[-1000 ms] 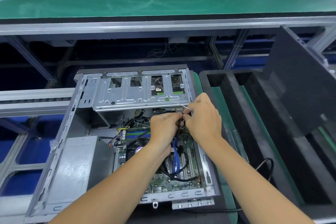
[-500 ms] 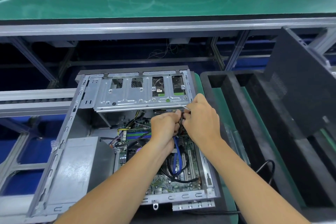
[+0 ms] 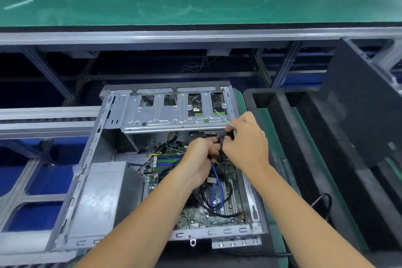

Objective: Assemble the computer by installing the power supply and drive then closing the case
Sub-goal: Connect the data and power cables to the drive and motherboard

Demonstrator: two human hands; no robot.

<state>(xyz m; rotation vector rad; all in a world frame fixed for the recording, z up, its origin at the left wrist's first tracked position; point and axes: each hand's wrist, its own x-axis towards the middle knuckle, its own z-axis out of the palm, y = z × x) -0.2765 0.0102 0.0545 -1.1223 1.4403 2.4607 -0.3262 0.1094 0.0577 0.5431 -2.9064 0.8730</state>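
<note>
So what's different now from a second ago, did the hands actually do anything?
Barely. Both hands crept slightly toward the drive cage; the right hand and left hand keep pinching the black cable connector just below it. The case, power supply and blue cable stayed put.
</note>
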